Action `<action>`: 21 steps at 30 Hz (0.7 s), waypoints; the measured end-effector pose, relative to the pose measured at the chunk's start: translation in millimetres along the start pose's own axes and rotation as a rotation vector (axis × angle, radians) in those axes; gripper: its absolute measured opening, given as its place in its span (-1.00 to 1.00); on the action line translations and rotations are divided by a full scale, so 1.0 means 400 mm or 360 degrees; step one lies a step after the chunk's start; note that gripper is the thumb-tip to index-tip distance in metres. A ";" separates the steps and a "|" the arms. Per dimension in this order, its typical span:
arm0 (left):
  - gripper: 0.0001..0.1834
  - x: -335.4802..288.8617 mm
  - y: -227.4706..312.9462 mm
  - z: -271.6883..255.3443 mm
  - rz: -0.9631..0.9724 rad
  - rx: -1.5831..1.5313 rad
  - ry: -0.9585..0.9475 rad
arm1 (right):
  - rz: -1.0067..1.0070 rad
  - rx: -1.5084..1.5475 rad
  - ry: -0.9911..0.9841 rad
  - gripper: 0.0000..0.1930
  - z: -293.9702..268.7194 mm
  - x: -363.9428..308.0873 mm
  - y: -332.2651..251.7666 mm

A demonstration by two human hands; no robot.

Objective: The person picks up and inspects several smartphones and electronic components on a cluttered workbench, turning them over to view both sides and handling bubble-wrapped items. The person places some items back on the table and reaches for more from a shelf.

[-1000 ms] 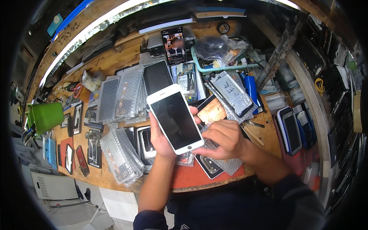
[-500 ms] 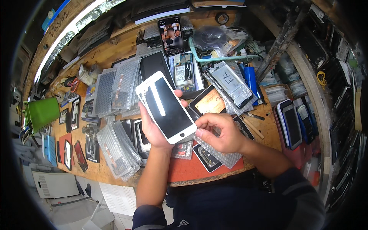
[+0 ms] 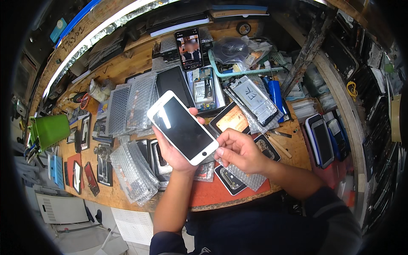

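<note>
A white phone (image 3: 183, 127) with a dark glossy display and a round home button lies tilted across my left hand (image 3: 175, 155). My left palm supports it from behind, the thumb along one edge and the fingertips curled round the other. At its lower right corner, my right hand (image 3: 239, 151) is closed, thumb and index finger pinched together against the edge. Whatever sits between those fingertips is too small to make out. A bubble-wrap sleeve (image 3: 250, 179) shows just below my right hand, partly covering an opened phone body (image 3: 229, 180) on the red mat (image 3: 204, 197).
Bubble-wrapped parts (image 3: 132, 172) lie in stacks to the left. Behind, a lit phone (image 3: 189, 50) stands propped beside a teal basket (image 3: 219, 71). A marked display frame (image 3: 253, 100) rests at right, near more phones (image 3: 321, 138). A green bin (image 3: 51, 131) is at far left.
The view has shifted slightly, lowering the scene in the picture. The white phone is tilted a little differently, its bright reflection now shorter. Both hands keep their hold.
</note>
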State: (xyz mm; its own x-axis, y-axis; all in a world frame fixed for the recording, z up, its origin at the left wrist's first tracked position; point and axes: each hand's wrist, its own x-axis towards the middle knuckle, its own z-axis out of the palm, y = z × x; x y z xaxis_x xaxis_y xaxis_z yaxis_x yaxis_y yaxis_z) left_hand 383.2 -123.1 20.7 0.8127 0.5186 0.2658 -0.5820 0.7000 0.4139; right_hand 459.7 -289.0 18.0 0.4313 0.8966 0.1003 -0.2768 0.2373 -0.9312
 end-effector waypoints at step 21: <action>-0.25 -0.007 -0.016 0.008 0.0134 0.0162 0.0081 | -0.0041 -0.0077 0.0032 -0.85 0.010 0.000 0.001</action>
State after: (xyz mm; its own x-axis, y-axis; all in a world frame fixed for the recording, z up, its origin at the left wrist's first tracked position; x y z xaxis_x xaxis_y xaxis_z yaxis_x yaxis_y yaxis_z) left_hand 384.8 -130.5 20.0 0.7571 0.5993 0.2601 -0.6401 0.6008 0.4789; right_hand 456.3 -287.5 19.1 0.4552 0.8826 0.1178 -0.2235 0.2413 -0.9444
